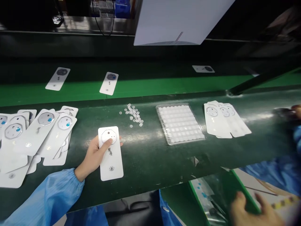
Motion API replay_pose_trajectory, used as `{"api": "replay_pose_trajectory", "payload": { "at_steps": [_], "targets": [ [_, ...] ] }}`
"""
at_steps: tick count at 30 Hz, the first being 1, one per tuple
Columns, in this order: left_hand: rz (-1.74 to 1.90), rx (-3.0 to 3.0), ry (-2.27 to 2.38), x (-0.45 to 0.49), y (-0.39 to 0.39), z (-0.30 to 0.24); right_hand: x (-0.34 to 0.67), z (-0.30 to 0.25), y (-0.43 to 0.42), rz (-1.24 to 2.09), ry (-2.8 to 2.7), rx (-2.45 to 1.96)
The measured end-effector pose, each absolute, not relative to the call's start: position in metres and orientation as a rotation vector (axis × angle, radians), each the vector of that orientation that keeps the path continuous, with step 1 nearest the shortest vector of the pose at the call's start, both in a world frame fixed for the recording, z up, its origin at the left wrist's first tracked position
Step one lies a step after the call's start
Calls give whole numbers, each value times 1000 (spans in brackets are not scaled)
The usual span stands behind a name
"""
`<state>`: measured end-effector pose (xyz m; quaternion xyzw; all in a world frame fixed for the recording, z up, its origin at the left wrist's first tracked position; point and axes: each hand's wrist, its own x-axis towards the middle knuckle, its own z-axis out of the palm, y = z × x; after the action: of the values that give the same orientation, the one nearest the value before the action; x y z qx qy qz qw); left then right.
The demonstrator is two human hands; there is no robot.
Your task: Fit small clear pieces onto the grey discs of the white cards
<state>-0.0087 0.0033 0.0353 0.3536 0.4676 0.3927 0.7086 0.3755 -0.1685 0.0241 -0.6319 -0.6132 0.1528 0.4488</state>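
Observation:
My left hand (94,157) grips a white card (111,154) with a round blister near its top, and my thumb presses on the blister. The card lies flat on the dark green bench. My right hand (251,211) is low at the bottom right with its fingers apart, slightly blurred and holding nothing. It hovers over a green bin (195,196) that holds clear plastic bags. A scatter of small clear round discs (134,114) lies beyond the card. To their right is a clear plastic tray (180,124) of small cells.
A heap of finished white cards (35,138) lies at the left, and a small stack of blank cards (224,119) at the right. Three single cards ride the green conveyor belt (152,86) behind. A co-worker's blue sleeve and hand (296,110) enter from the right edge.

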Motion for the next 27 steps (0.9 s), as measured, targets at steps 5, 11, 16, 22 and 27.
{"api": "replay_pose_trajectory", "payload": {
  "at_steps": [5,11,16,22,27],
  "targets": [
    [880,812,1062,-10,3,35,279,22,-64,101,-1746,-1572],
    [868,856,1038,-12,2,31,218,16,24,218,-2219,-1358],
    [974,856,1059,-10,-2,28,231,18,-44,305,-2300,-1242],
    [971,1044,1099,-9,-2,26,236,10,-124,399,-2247,-1140],
    [948,1047,1108,-7,1,30,242,8,-123,442,-2318,-1000]
  ]
}}
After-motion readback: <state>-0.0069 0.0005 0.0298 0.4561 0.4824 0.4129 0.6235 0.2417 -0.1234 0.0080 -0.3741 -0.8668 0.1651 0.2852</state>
